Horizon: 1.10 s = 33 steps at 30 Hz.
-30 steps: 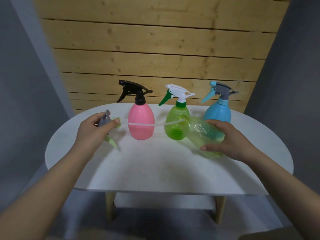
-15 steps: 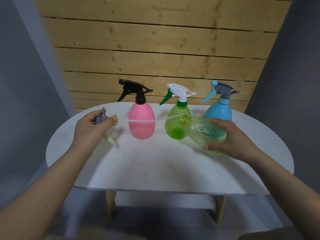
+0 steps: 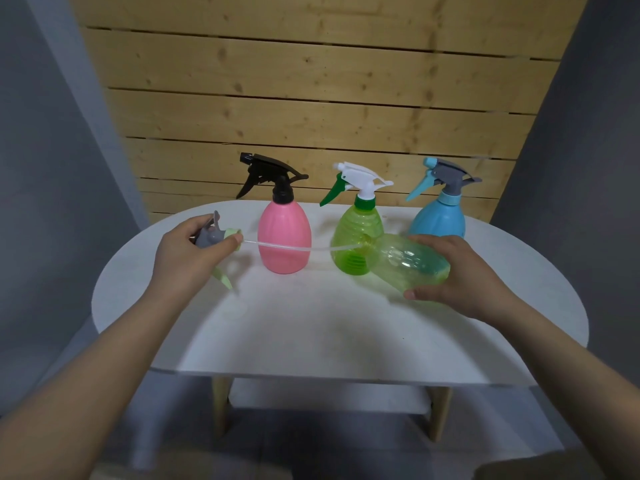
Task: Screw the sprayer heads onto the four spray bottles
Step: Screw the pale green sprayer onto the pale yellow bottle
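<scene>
We held the translucent yellow-green plastic bottle [image 3: 410, 263] tipped on its side just above the white oval worktop [image 3: 311, 327], our right hand [image 3: 460, 271] wrapped around its belly. Our left hand [image 3: 188, 252] pinched the grey sprayer head with the pale green collar [image 3: 216, 235], its thin clear dip tube [image 3: 287, 247] reaching the bottle's mouth. We judged the empty bottle light, thin-walled and easily squashed, so a grip near the stiffer neck suited threading; the tube would bend. Three capped bottles stood behind.
</scene>
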Tool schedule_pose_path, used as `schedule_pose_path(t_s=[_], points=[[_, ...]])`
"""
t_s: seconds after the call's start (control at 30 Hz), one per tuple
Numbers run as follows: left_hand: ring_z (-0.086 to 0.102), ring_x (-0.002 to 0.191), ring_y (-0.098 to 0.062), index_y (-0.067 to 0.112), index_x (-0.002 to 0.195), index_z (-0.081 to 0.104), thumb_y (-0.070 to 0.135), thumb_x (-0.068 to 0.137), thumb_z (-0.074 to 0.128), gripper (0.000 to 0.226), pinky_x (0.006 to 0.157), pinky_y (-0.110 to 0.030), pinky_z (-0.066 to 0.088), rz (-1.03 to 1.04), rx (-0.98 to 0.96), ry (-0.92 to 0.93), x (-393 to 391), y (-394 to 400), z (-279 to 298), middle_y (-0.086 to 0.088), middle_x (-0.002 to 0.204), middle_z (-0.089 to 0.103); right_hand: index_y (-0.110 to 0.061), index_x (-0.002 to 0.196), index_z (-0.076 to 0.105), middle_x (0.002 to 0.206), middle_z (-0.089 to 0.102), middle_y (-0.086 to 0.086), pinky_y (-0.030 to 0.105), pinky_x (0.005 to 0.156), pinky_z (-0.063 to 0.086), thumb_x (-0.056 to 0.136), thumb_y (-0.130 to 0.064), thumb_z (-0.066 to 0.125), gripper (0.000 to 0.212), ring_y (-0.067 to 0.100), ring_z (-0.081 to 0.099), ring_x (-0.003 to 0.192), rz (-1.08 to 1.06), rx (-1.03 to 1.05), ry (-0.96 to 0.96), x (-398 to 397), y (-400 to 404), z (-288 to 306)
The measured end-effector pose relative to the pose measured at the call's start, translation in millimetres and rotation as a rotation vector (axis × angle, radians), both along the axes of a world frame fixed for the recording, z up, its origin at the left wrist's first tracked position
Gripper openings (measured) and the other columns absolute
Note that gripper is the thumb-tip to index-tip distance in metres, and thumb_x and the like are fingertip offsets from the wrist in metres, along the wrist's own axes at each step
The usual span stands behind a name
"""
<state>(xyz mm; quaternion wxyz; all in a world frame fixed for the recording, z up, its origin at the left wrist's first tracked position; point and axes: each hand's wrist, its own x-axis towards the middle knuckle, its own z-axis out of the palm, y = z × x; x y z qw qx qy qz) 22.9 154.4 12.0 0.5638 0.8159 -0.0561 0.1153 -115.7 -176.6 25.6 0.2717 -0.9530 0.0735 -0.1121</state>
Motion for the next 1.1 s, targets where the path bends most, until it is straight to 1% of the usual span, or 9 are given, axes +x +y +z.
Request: schedule_pose_path(t_s=[0.2, 0.37, 0.5, 0.63, 0.73, 0.83, 0.9, 1.03, 1.1], points=[[0.056, 0.106, -0.015, 0.020, 0.122, 0.059, 0.035, 0.072, 0.075, 0.054, 0.085, -0.028, 0.044, -0.007, 0.049, -0.091, -6.0, -2.8, 8.0, 0.000, 0.119, 0.062, -0.030, 0.137, 0.043, 0.128, 0.044, 0.006, 0.015, 0.084, 0.026, 0.060, -0.026, 0.086, 0.088, 0.010, 0.039, 0.107, 0.012, -0.043, 0.017, 0.7, 0.2, -1.0], [0.056, 0.106, -0.015, 0.020, 0.124, 0.057, 0.031, 0.074, 0.075, 0.055, 0.087, -0.030, 0.046, -0.022, 0.071, -0.129, -8.9, -1.0, 11.6, -0.001, 0.120, 0.061, -0.030, 0.138, 0.042, 0.128, 0.045, 0.007, 0.016, 0.085, 0.027, 0.061, -0.030, 0.085, 0.088, 0.011, 0.039, 0.108, 0.033, -0.055, 0.066, -0.7, -0.4, -1.0], [0.054, 0.103, -0.009, 0.025, 0.122, 0.058, 0.031, 0.074, 0.075, 0.052, 0.079, -0.016, 0.041, -0.090, 0.097, -0.146, -11.1, -1.7, 12.0, 0.005, 0.117, 0.059, -0.033, 0.139, 0.040, 0.127, 0.046, 0.001, 0.009, 0.080, 0.024, 0.062, -0.034, 0.084, 0.088, 0.006, 0.038, 0.107, 0.095, -0.052, 0.102, -1.9, 0.8, -0.7], [0.053, 0.100, -0.005, 0.025, 0.123, 0.058, 0.031, 0.073, 0.076, 0.053, 0.074, -0.009, 0.038, -0.150, 0.151, -0.142, -13.9, -9.1, 9.4, 0.005, 0.117, 0.058, -0.037, 0.135, 0.044, 0.121, 0.045, -0.014, 0.008, 0.080, 0.026, 0.060, -0.037, 0.084, 0.085, -0.001, 0.039, 0.109, 0.104, 0.019, 0.095, -3.1, 8.1, -0.7], [0.055, 0.103, -0.010, 0.023, 0.123, 0.058, 0.031, 0.072, 0.076, 0.054, 0.075, -0.012, 0.041, -0.188, 0.141, -0.109, -15.9, -16.2, 6.0, 0.003, 0.119, 0.058, -0.035, 0.123, 0.052, 0.115, 0.055, -0.015, 0.010, 0.075, 0.034, 0.059, -0.038, 0.085, 0.072, 0.001, 0.049, 0.107, 0.095, 0.088, 0.077, -4.4, 14.1, -0.1], [0.056, 0.107, -0.015, 0.021, 0.125, 0.057, 0.035, 0.070, 0.077, 0.060, 0.079, -0.020, 0.046, -0.263, 0.150, -0.062, -21.6, -25.7, 4.3, 0.003, 0.119, 0.059, -0.039, 0.111, 0.053, 0.112, 0.060, -0.014, 0.000, 0.075, 0.035, 0.058, -0.038, 0.085, 0.062, 0.000, 0.053, 0.105, 0.113, 0.166, 0.059, -4.5, 22.0, 2.1], [0.056, 0.107, -0.012, 0.021, 0.126, 0.056, 0.037, 0.067, 0.078, 0.064, 0.083, -0.023, 0.048, -0.332, 0.140, -0.025, -27.5, -34.7, 5.0, 0.004, 0.120, 0.060, -0.038, 0.111, 0.055, 0.112, 0.061, -0.014, -0.001, 0.079, 0.036, 0.058, -0.038, 0.085, 0.060, -0.003, 0.054, 0.105, 0.137, 0.213, 0.052, -4.4, 27.3, 3.5], [0.055, 0.099, 0.004, 0.027, 0.114, 0.060, 0.029, 0.068, 0.079, 0.050, 0.074, -0.001, 0.041, -0.450, 0.147, -0.049, -41.6, -52.5, 4.3, 0.009, 0.106, 0.062, -0.034, 0.116, 0.059, 0.114, 0.062, -0.015, 0.014, 0.091, 0.042, 0.060, -0.037, 0.084, 0.062, -0.003, 0.055, 0.108, 0.176, 0.238, 0.041, -5.0, 34.4, 5.4], [0.057, 0.095, 0.004, 0.030, 0.107, 0.061, 0.026, 0.069, 0.079, 0.043, 0.072, -0.001, 0.041, -0.491, 0.156, -0.037, -44.1, -55.3, 4.5, 0.011, 0.101, 0.063, -0.035, 0.116, 0.060, 0.114, 0.062, -0.019, 0.009, 0.090, 0.041, 0.060, -0.035, 0.084, 0.060, -0.007, 0.056, 0.106, 0.203, 0.251, 0.049, -5.2, 34.7, 6.8]])
